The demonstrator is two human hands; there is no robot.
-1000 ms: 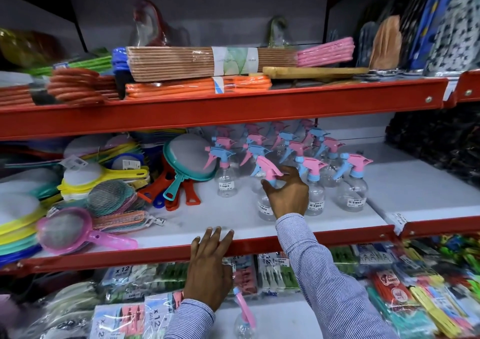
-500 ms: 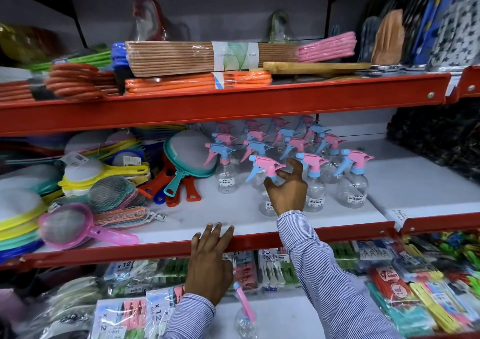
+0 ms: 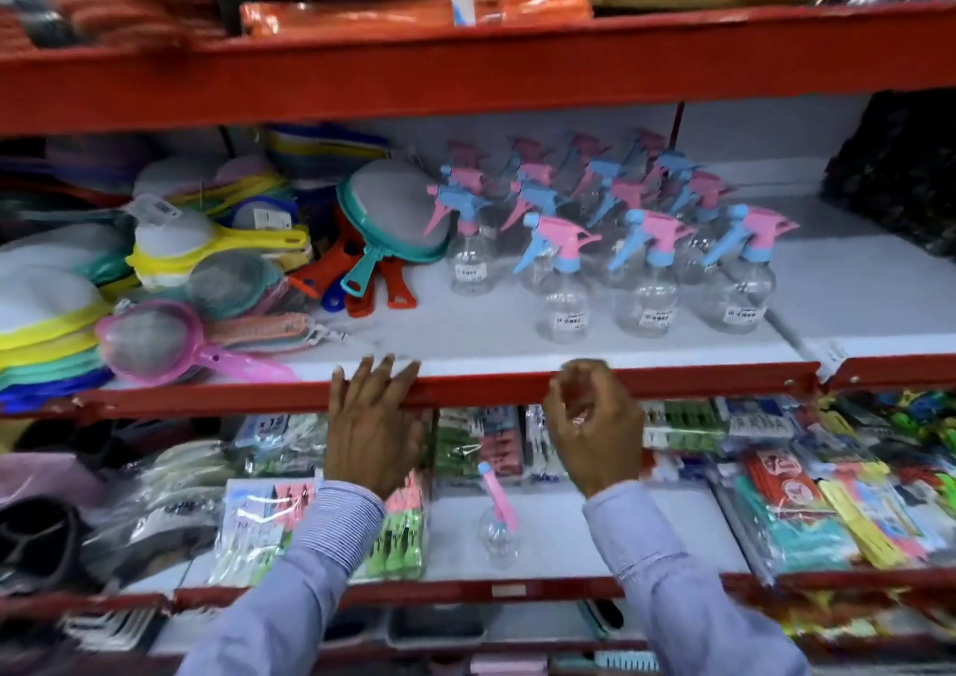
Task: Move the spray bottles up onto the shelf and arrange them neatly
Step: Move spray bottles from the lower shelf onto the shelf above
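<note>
Several clear spray bottles (image 3: 564, 282) with pink and blue trigger heads stand in rows on the white middle shelf (image 3: 465, 328). One more spray bottle (image 3: 497, 530) stands alone on the lower shelf, between my two arms. My left hand (image 3: 372, 432) rests flat on the red front edge of the middle shelf, fingers spread. My right hand (image 3: 595, 427) hangs just below that edge, in front of the lower shelf, fingers loosely curled and holding nothing. It is a little above and to the right of the lone bottle.
Plastic strainers and sieves (image 3: 155, 282) crowd the left of the middle shelf. Packets of clothes pegs (image 3: 393, 530) and other packed goods (image 3: 838, 494) fill the lower shelf. A red upper shelf beam (image 3: 465, 70) overhangs the bottles. White shelf surface shows to the right of the bottles (image 3: 853, 282).
My right hand let go of the front spray bottle and drew back down below the shelf edge. The view tilted downward. My left hand stayed on the edge.
</note>
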